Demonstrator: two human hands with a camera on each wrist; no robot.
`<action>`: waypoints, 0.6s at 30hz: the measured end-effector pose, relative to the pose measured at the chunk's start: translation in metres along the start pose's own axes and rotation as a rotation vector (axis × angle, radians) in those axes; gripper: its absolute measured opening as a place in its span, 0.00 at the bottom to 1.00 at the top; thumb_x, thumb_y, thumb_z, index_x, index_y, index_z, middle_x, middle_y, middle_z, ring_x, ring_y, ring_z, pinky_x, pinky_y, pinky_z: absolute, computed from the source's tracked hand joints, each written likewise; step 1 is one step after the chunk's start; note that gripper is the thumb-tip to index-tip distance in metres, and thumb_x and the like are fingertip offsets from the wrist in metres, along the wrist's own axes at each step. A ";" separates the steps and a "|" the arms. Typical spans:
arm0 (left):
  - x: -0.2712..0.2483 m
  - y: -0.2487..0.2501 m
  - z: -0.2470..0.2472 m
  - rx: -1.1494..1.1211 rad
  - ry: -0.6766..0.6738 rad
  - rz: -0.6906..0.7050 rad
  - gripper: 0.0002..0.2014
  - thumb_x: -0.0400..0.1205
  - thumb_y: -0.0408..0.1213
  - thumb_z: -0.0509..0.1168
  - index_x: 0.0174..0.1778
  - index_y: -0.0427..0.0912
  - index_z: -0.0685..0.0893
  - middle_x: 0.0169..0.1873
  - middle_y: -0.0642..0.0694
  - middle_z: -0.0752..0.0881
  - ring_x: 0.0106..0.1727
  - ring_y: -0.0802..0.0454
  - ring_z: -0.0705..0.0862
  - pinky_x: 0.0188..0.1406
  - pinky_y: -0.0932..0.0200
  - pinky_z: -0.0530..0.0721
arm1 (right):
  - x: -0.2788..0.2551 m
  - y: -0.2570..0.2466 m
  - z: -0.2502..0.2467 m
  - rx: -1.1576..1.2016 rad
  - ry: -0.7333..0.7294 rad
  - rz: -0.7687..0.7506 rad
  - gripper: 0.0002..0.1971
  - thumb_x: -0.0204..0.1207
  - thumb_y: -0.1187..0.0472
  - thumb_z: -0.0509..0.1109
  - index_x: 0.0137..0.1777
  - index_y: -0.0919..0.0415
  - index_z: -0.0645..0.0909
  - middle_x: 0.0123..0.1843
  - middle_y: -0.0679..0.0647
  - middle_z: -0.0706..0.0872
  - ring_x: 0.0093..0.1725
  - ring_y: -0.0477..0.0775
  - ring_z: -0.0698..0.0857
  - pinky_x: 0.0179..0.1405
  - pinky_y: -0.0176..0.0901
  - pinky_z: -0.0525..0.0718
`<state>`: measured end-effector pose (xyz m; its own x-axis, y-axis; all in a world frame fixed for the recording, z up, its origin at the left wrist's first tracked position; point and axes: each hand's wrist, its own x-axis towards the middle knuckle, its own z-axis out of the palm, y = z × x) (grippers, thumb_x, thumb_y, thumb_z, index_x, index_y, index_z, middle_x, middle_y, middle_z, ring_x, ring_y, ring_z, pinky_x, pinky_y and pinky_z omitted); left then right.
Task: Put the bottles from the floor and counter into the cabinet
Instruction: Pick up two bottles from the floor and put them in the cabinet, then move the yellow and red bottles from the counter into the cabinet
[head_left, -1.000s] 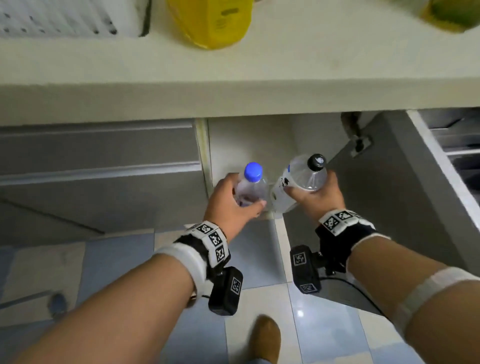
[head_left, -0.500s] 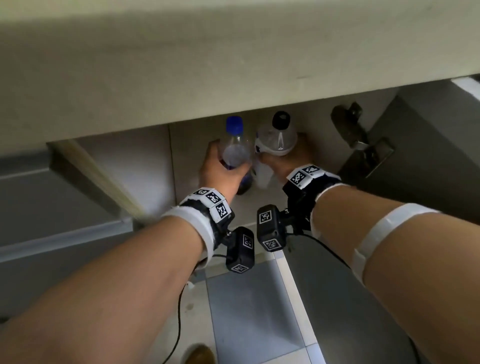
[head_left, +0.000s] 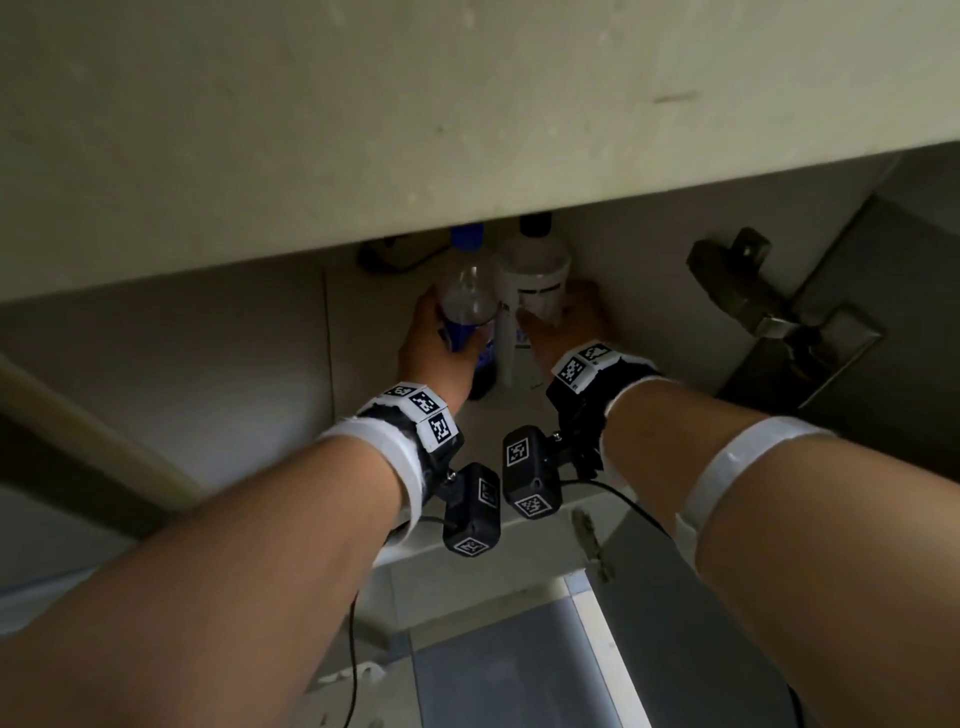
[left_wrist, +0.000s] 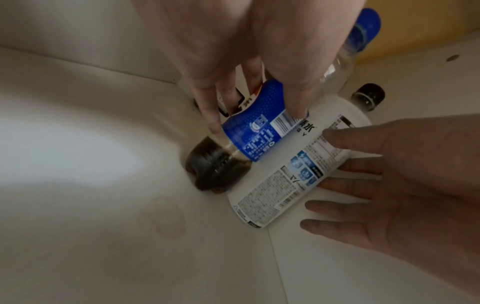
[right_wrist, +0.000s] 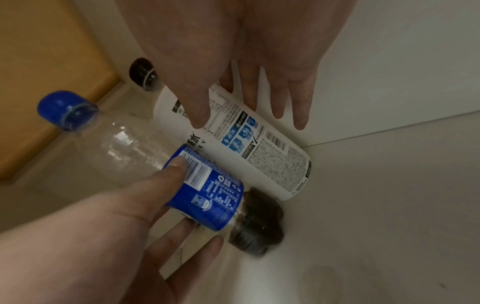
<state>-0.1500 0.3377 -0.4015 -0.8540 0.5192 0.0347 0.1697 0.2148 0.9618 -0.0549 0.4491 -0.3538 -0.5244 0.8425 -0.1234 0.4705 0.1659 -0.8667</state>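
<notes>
Two bottles stand side by side on the white cabinet floor (head_left: 498, 415), deep under the counter. The clear blue-capped bottle (head_left: 470, 296) (left_wrist: 259, 131) (right_wrist: 207, 193) has a blue label and dark liquid at its base. My left hand (head_left: 431, 343) (left_wrist: 254, 118) holds it at the label between thumb and fingers. The white-labelled bottle with a black cap (head_left: 535, 280) (left_wrist: 298, 170) (right_wrist: 259, 152) touches it on the right. My right hand (head_left: 566, 322) (right_wrist: 239, 117) lies along this bottle with straight, spread fingers.
The thick countertop edge (head_left: 467, 130) overhangs and hides the bottle caps from above. The cabinet door (head_left: 857, 364) stands open at the right, with its hinge (head_left: 737, 280). A dark object (head_left: 389, 254) lies at the cabinet's back. Grey tiles (head_left: 493, 675) lie below.
Both hands have carried the bottles from the cabinet's opening deep inside and down onto its floor. The right hand's fingers have straightened off their grip. My view has dropped under the counter.
</notes>
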 end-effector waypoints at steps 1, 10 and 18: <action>-0.002 -0.001 -0.001 0.008 -0.011 -0.018 0.42 0.72 0.52 0.77 0.82 0.58 0.68 0.70 0.50 0.86 0.69 0.48 0.86 0.71 0.42 0.84 | -0.003 -0.002 -0.001 -0.015 -0.005 -0.006 0.32 0.78 0.55 0.72 0.77 0.63 0.64 0.73 0.62 0.79 0.70 0.64 0.80 0.66 0.49 0.77; -0.103 0.055 -0.031 0.234 -0.039 -0.117 0.36 0.81 0.39 0.73 0.85 0.45 0.66 0.79 0.45 0.76 0.76 0.44 0.78 0.75 0.54 0.76 | -0.096 -0.006 -0.041 -0.152 -0.053 0.052 0.23 0.76 0.52 0.72 0.70 0.58 0.75 0.67 0.61 0.83 0.63 0.62 0.85 0.54 0.40 0.77; -0.250 0.186 -0.095 0.369 -0.191 -0.214 0.09 0.83 0.33 0.68 0.57 0.43 0.88 0.53 0.46 0.92 0.54 0.48 0.89 0.64 0.48 0.86 | -0.263 -0.109 -0.152 -0.522 -0.358 -0.067 0.12 0.78 0.53 0.63 0.54 0.53 0.86 0.51 0.62 0.91 0.51 0.67 0.88 0.48 0.46 0.85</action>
<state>0.0484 0.1695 -0.2051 -0.7885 0.5672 -0.2378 0.1929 0.5953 0.7800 0.1397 0.2877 -0.1530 -0.7271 0.6132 -0.3087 0.6647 0.5166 -0.5397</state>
